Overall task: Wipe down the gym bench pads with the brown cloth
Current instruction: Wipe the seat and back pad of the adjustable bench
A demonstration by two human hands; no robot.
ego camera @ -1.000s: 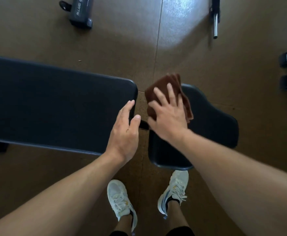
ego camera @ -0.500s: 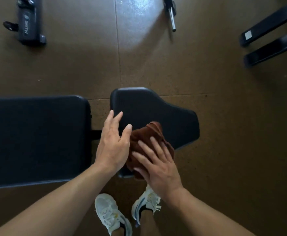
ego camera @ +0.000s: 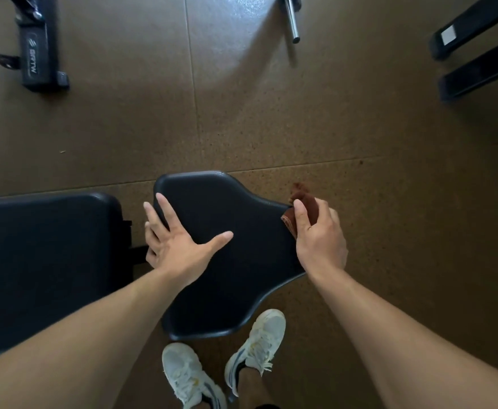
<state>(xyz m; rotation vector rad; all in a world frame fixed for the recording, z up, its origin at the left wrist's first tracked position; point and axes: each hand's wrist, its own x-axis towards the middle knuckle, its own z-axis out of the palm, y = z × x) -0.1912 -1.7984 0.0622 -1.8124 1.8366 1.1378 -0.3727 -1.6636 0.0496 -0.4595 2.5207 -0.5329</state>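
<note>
The black seat pad (ego camera: 242, 278) of the gym bench lies in the middle, with the long black back pad (ego camera: 47, 267) to its left across a narrow gap. My left hand (ego camera: 177, 246) rests flat on the seat pad's left part, fingers spread and straight. At the seat pad's narrow right end my right hand (ego camera: 320, 237) grips the bunched brown cloth (ego camera: 301, 208), thumb on top. Most of the cloth is hidden under that hand; a tuft sticks out beyond the pad's edge.
Brown speckled floor surrounds the bench. My two white shoes (ego camera: 227, 367) stand just below the seat pad. A black equipment base (ego camera: 35, 51) sits at the far left, a chrome bar end (ego camera: 292, 22) at the top, and two black frame bars (ego camera: 478, 45) at the upper right.
My right hand has carried the cloth from the seat pad's near left part across to its right end and now grips it bunched. My left hand moved onto the seat pad and spread flat.
</note>
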